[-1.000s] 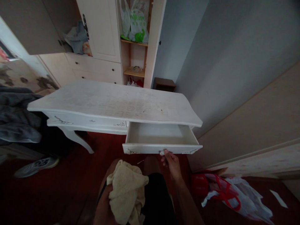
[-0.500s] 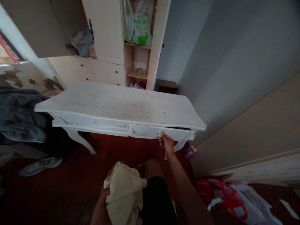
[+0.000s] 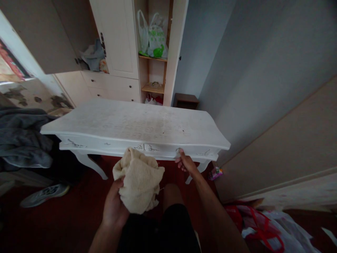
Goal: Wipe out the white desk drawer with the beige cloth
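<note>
A white table (image 3: 137, 123) with a worn top stands in front of me. Its right drawer (image 3: 181, 151) is pushed in flush with the front. My right hand (image 3: 185, 163) sits just below the drawer's small round knob (image 3: 178, 150), fingers curled loosely, touching or just off it. My left hand (image 3: 113, 205) is closed on a bunched cream cloth (image 3: 138, 179), raised in front of the table's front edge near its middle.
A cream wardrobe (image 3: 118, 42) with an open door and shelves of plastic bags (image 3: 154, 37) stands behind the table. Grey bedding (image 3: 21, 137) lies left, a shoe (image 3: 43, 193) on the dark red floor, red-and-white bags (image 3: 263, 225) at lower right. Grey wall on the right.
The right drawer went from pulled out to fully pushed in, my right hand on its knob. My left hand has lifted the cloth from my lap up towards the table's front.
</note>
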### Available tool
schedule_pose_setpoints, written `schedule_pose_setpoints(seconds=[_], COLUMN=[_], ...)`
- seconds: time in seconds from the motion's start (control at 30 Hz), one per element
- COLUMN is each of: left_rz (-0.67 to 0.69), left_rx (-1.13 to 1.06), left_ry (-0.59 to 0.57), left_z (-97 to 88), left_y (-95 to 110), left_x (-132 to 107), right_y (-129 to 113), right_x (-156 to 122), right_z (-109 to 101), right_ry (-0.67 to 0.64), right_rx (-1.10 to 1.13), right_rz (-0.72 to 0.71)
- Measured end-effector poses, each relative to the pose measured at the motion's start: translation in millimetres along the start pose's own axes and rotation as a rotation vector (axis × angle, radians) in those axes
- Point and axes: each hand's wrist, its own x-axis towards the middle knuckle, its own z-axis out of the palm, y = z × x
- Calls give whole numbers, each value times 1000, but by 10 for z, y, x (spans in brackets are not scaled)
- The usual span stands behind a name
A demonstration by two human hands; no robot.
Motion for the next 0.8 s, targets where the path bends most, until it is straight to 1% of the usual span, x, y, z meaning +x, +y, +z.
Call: schedule_pose_setpoints(seconds=[0.07,0.13,0.23,0.3,0.33,0.37,0.43,0.5,0.57,0.63,0.67,0.73,0.77,0.8], left_rz=[55,124,330,464,502,503,411,341,353,402,453,618,700,750], left_rx=[-10,26,135,206,233,248,267,309,450,711,847,1044,1085,1080], left_ry=[-67,-167,-322,-414,-460,-507,-636,-708,-705,-671,-645,-563,-521,-484], left_z=[290,584,1020,1309,1454,1597,1861,2063,2162,2144,2099,1969,1900,1838], left_y=[87,134,121,62,21,-24,-120,-199,-237,-214,-181,-88,-40,2], left_x=[134,284,525,679,752,823,962,1117,1301,1507,1612,1805,1889,1961], right_y=[-132,-308,-608,-793,-875,-950,-1086,-1205,-1300,-1349,-1352,-1319,-1288,-1254], right_x=[-191,-405,-666,-720,-696,-637,-425,-123,213,524,655,846,905,943], right_z=[-48,-106,-175,-178,-166,-146,-109,-109,-175,-296,-365,-494,-548,-592], right_ry=[-49,-46,14,40,35,33,69,212,324,357,344,269,243,229], right_rx=[-96,-80,17,-22,-78,-146,-288,-386,-451,-518,-565,-685,-748,-815], right_rz=[-120,-300,-599,-786,-866,-935,-1044,-1114,-1163,-1196,-1220,-1279,-1302,-1321])
